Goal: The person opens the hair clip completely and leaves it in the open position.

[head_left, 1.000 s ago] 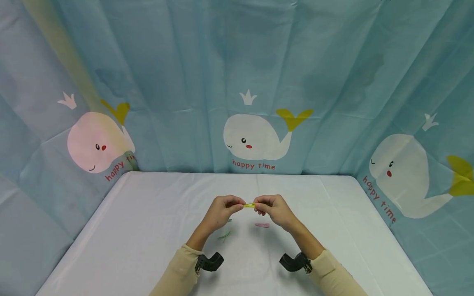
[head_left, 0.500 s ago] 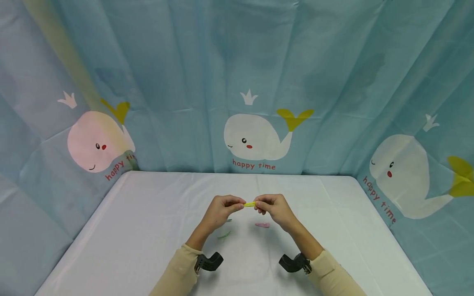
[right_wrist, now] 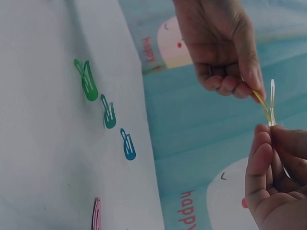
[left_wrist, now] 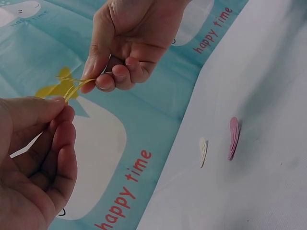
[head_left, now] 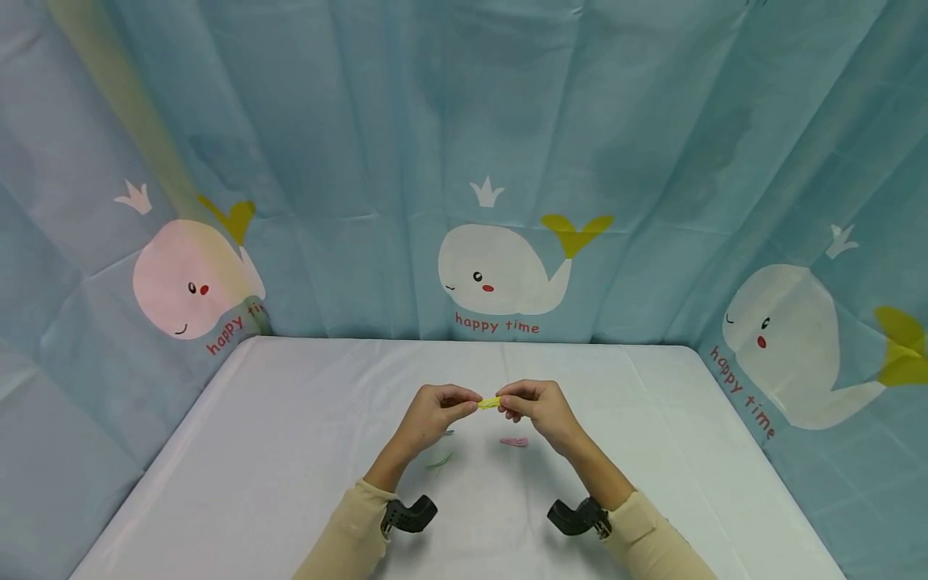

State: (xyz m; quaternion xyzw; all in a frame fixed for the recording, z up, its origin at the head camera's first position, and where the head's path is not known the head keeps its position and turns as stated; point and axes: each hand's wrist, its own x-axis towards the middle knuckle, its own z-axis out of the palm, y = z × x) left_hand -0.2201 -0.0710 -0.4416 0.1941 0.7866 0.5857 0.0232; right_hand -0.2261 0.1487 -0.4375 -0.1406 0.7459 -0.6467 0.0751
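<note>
A yellow snap hair clip (head_left: 489, 403) is held between both hands above the white table. My left hand (head_left: 429, 415) pinches one end with thumb and forefinger, and my right hand (head_left: 535, 408) pinches the other. In the right wrist view, the prong of the yellow hair clip (right_wrist: 269, 105) stands apart from its frame. Below the hands lie a pink hair clip (left_wrist: 234, 139) and a cream one (left_wrist: 203, 152). Green (right_wrist: 86, 81), teal (right_wrist: 108, 112) and blue (right_wrist: 128, 145) hair clips lie in a slanting row, their prongs sprung away from the frames.
The white table (head_left: 290, 451) runs back to a light blue curtain (head_left: 348, 161) printed with whales, which also hangs along both sides. A black wrist camera (head_left: 411, 514) sits on the left wrist, and another black camera (head_left: 576, 515) on the right.
Both hands keep almost the same place and grip. The yellow hair clip looks slightly tilted compared with before. The clips on the table have not moved.
</note>
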